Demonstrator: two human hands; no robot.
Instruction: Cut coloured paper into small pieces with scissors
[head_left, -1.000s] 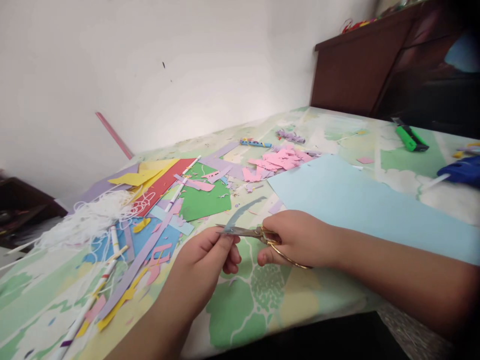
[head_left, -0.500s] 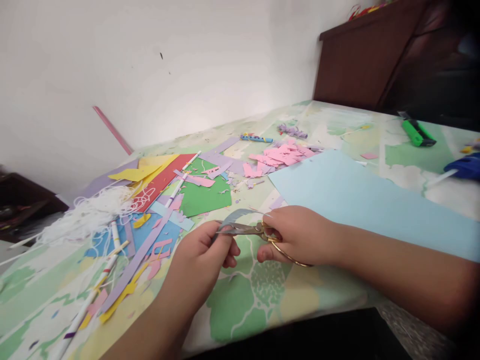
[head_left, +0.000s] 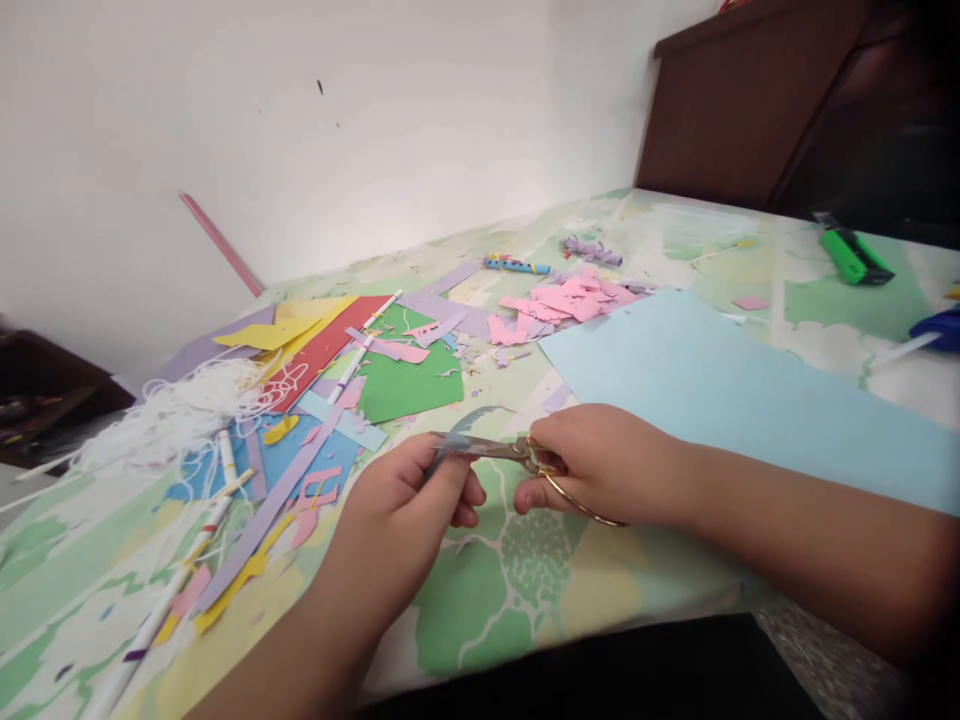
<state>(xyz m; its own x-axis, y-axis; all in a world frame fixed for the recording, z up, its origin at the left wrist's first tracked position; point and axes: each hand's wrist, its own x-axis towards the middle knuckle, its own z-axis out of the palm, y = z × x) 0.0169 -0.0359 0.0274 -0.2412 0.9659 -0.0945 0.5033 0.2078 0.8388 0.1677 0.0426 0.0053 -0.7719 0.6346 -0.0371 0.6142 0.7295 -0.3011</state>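
Note:
My right hand point(head_left: 600, 462) grips small gold-handled scissors point(head_left: 501, 452), fingers through the loops, blades pointing left. My left hand point(head_left: 409, 510) pinches a small grey-blue paper piece point(head_left: 466, 425) at the blade tips. The paper curves up and right above the blades. Both hands hover just over the green and yellow patterned tablecloth point(head_left: 517, 580), near the table's front edge.
A large light-blue sheet point(head_left: 720, 390) lies right of the hands. Coloured paper sheets and scraps point(head_left: 337, 390), white string point(head_left: 172, 420) and straws lie left. Pink scraps point(head_left: 562, 300) sit behind. A green cutter point(head_left: 853, 257) and blue tool point(head_left: 937, 328) lie far right. A dark cabinet point(head_left: 750, 100) stands behind.
The curved paper piece has become shorter and turned lower against the blades. Both hands stay together and have shifted slightly up in the view as the camera tilts.

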